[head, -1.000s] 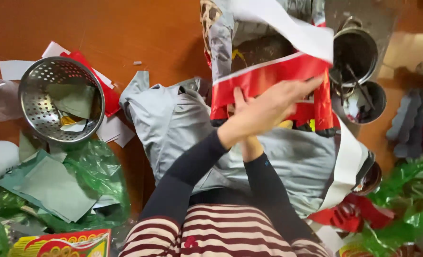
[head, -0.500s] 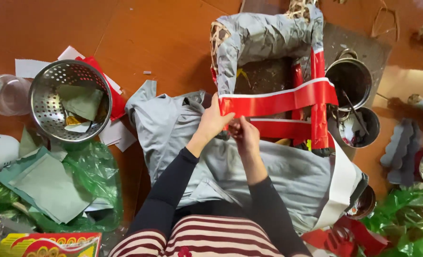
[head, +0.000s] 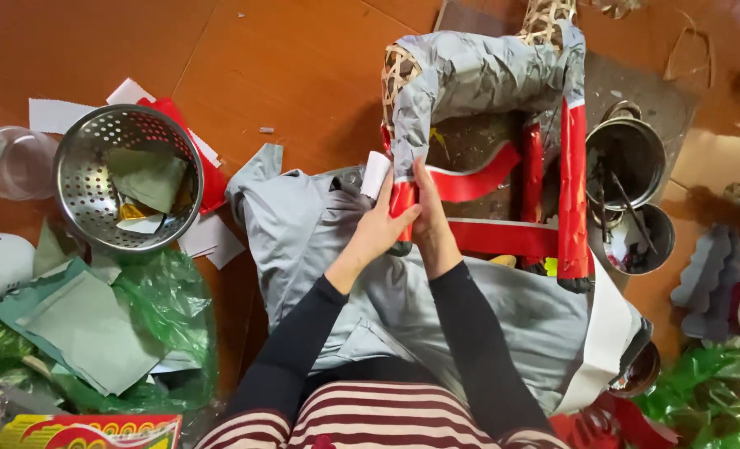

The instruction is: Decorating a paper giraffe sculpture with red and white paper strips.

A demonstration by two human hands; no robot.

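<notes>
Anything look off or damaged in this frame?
The paper skin on the frame is unfinished: bare woven lattice shows at its top-left corner and top. Both hands, left hand and right hand, press the red strip on one leg. Paper scraps lie scattered beside the colander.

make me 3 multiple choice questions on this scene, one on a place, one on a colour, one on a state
1. Where is the metal colander?
A. on the floor, left of the person
B. on the person's lap
C. atop the woven frame

2. What colour is the paper strip by the right hand?
A. blue
B. red
C. yellow

3. What are the hands doing?
A. resting apart on the floor
B. both pressed on one leg of the woven frame
C. holding scissors

Answers:
1 A, it sits on the orange floor at the left.
2 B, the strip is plainly red.
3 B, the left hand and the right meet on the red-wrapped leg.
</notes>
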